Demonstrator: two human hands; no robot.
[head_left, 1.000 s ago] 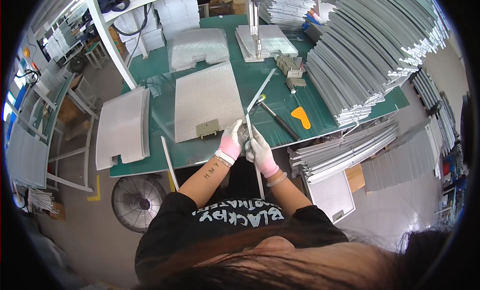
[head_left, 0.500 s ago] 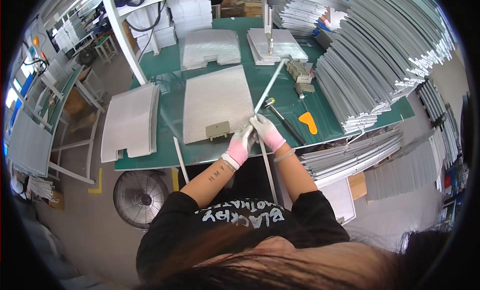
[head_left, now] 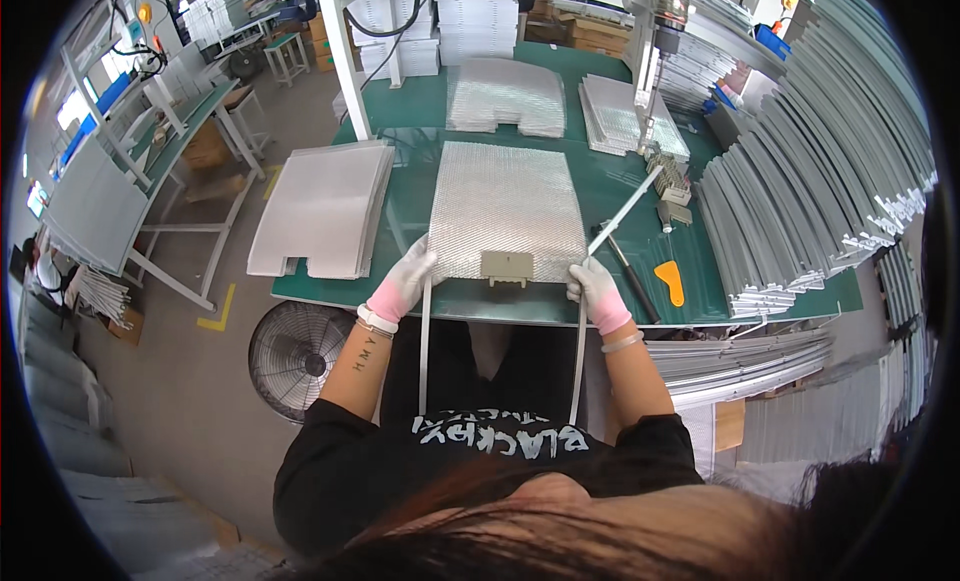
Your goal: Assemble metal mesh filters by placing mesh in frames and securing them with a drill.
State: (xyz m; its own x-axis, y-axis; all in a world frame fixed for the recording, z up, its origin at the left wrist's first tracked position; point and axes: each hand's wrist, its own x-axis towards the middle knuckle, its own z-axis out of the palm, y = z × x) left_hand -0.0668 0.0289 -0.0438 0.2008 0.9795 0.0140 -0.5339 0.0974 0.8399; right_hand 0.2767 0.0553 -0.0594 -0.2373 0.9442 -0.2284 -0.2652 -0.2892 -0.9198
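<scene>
A silvery mesh panel [head_left: 505, 196] lies before me on the green table. A small tan-grey block [head_left: 507, 265] with short feet rests at its near edge. My left hand [head_left: 403, 279], in a white glove with a pink cuff, is closed on a thin pale metal strip [head_left: 424, 346] at the panel's near left corner. My right hand [head_left: 600, 293], gloved alike, is closed on another metal strip [head_left: 579, 366] at the near right corner. Above that hand a pale length [head_left: 625, 211] slants away to the far right; whether it is the same strip, I cannot tell.
A hammer [head_left: 630, 271] and an orange scraper [head_left: 670, 283] lie right of the panel, near more tan-grey blocks [head_left: 672, 186]. Stacked panels stand left [head_left: 320, 206], behind [head_left: 505, 96] and tall at right [head_left: 800, 171]. A vertical tool [head_left: 650, 91] hangs at the back. A floor fan [head_left: 300, 359] is below left.
My hands were together at the panel's near right corner; the left has moved to the left corner and taken hold of the strip there. The view has shifted, so the table appears farther right.
</scene>
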